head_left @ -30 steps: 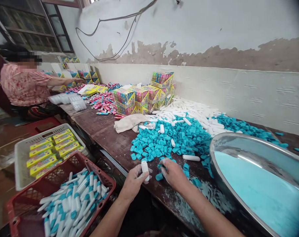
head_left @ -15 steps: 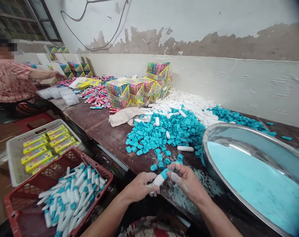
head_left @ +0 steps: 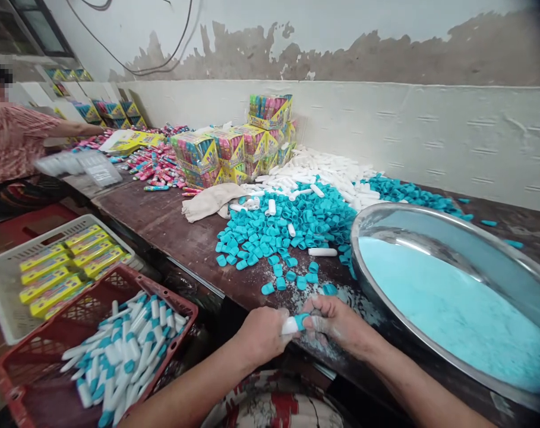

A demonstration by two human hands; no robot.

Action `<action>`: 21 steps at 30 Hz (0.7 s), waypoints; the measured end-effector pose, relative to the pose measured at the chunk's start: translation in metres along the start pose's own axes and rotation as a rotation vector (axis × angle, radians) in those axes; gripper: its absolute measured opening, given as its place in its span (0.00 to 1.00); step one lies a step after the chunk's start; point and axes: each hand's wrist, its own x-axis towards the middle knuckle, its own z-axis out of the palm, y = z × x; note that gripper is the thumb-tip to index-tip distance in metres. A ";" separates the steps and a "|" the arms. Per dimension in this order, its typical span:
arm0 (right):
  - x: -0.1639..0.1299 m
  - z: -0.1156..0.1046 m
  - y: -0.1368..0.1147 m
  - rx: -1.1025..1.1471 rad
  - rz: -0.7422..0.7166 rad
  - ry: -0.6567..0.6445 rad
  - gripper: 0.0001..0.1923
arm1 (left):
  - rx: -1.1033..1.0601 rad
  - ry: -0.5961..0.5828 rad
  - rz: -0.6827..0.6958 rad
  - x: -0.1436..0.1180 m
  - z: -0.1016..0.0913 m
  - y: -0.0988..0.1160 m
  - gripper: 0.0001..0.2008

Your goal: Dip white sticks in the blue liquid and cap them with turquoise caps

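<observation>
My left hand [head_left: 261, 334] is closed around a small white plastic tube [head_left: 290, 326], held level over the table's front edge. On the tube's right end sits a teal cap [head_left: 301, 321], which the fingers of my right hand [head_left: 336, 322] pinch. Pale powder dusts both hands. Just beyond them lie loose teal caps [head_left: 278, 283], in front of a large heap of caps [head_left: 291, 223]. A steel basin [head_left: 361, 267] of light-blue powder [head_left: 434, 297] stands to my right.
White tubes [head_left: 332, 172] are heaped behind the caps. Left of me, a red crate [head_left: 33, 351] holds capped tubes [head_left: 118, 351], beside a white crate [head_left: 2, 297] of yellow boxes. Wrapped packs [head_left: 234, 148] are stacked further back. Another person [head_left: 15, 137] sits at the far left.
My hands have drawn closer together on the tube, which has turned from slanted to nearly level. My right fingers now cover more of the cap. The camera view has shifted slightly.
</observation>
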 end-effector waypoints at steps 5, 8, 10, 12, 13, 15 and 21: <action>0.001 0.007 0.006 0.040 0.026 0.085 0.11 | 0.115 -0.005 -0.010 0.001 -0.002 0.007 0.10; 0.003 0.010 0.004 -0.024 0.027 0.154 0.07 | 0.111 0.005 -0.025 0.001 -0.004 0.010 0.10; 0.005 0.012 0.003 -0.080 0.015 0.178 0.05 | 0.108 0.016 -0.032 0.001 -0.004 0.011 0.11; 0.007 0.014 0.003 -0.125 0.008 0.185 0.03 | 0.107 0.030 -0.038 0.001 -0.003 0.010 0.11; 0.008 0.016 0.003 -0.146 0.008 0.185 0.03 | 0.108 0.036 -0.039 0.000 -0.002 0.009 0.11; 0.009 0.019 0.004 -0.178 0.009 0.165 0.04 | 0.107 0.042 -0.038 -0.003 0.000 0.006 0.10; 0.022 0.023 -0.008 -0.364 0.028 -0.029 0.03 | 0.037 0.080 -0.095 -0.018 0.005 -0.018 0.09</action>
